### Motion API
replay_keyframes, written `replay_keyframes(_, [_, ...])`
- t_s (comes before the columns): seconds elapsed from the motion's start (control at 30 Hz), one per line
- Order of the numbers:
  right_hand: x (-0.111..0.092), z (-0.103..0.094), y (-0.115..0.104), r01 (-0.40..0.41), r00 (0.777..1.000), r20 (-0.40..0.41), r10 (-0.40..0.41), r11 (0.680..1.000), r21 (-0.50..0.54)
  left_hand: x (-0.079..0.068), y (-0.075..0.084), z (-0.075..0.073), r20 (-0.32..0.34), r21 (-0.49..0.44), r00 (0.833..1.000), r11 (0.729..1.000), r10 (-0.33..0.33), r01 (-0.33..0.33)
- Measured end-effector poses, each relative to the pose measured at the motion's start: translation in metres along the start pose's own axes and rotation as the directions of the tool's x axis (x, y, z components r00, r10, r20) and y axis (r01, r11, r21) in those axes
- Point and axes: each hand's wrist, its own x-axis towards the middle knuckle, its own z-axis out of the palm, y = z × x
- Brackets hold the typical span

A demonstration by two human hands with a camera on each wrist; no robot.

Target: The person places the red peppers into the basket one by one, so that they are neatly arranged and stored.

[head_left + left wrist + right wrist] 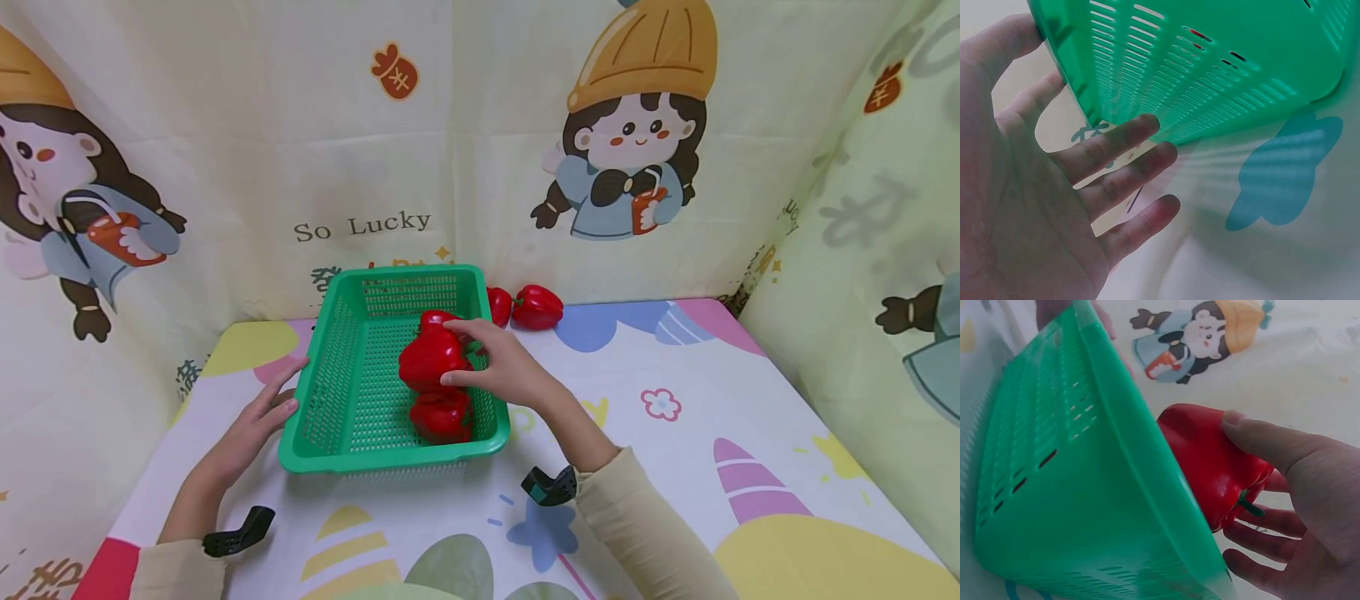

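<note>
A green perforated plastic basket [395, 460] stands on the table, with red bell peppers in its right half. My right hand [512, 364] grips one red bell pepper [431, 360] between thumb and fingers, over the basket's right side. Its green stem [1250, 507] points toward the palm in the right wrist view. One bell pepper [442, 417] lies in front of it and another [437, 318] behind, partly hidden. At the basket's left rim is my left hand [243, 437], its fingers extended; thumb and index finger touch the rim in the left wrist view.
Behind the basket's right back corner, two more red bell peppers [537, 307] lie on the table, one partly covered by the basket. A patterned cloth covers the table [622, 517]. A printed curtain [480, 167] hangs behind and at the sides.
</note>
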Motion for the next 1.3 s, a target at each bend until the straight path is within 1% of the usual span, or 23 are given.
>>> replay_keyframes(0.4, [0.002, 0.009, -0.008, -0.020, 0.996, 0.088, 0.025, 0.998, -0.053, -0.001, 0.000, 0.000, 0.000, -0.005, 1.000, 1.000, -0.001, 0.001])
replay_keyframes(0.6, [0.004, 0.013, -0.008, -0.014, 0.994, 0.106, 0.022, 0.997, -0.075, -0.001, 0.000, 0.000, -0.004, -0.002, 1.000, 1.000, -0.004, 0.004])
replay_keyframes(0.93, [0.005, 0.018, -0.009, 0.033, 0.990, 0.142, -0.024, 0.998, -0.060, 0.000, -0.002, -0.001, 0.005, -0.009, 1.000, 1.000, -0.006, 0.006])
replay_keyframes(1.07, [0.005, 0.019, -0.010, 0.038, 0.987, 0.157, -0.030, 0.998, -0.047, 0.000, -0.002, -0.001, 0.009, -0.011, 1.000, 1.000, -0.005, 0.005])
replay_keyframes(1.17, [0.004, 0.018, -0.010, 0.021, 0.988, 0.157, -0.014, 0.999, -0.048, 0.000, -0.002, -0.001, 0.010, -0.009, 1.000, 1.000, -0.006, 0.006])
replay_keyframes(1.3, [0.003, 0.014, -0.011, -0.012, 0.992, 0.128, 0.020, 0.998, -0.060, 0.001, -0.001, 0.000, 0.010, -0.007, 1.000, 1.000, -0.007, 0.007])
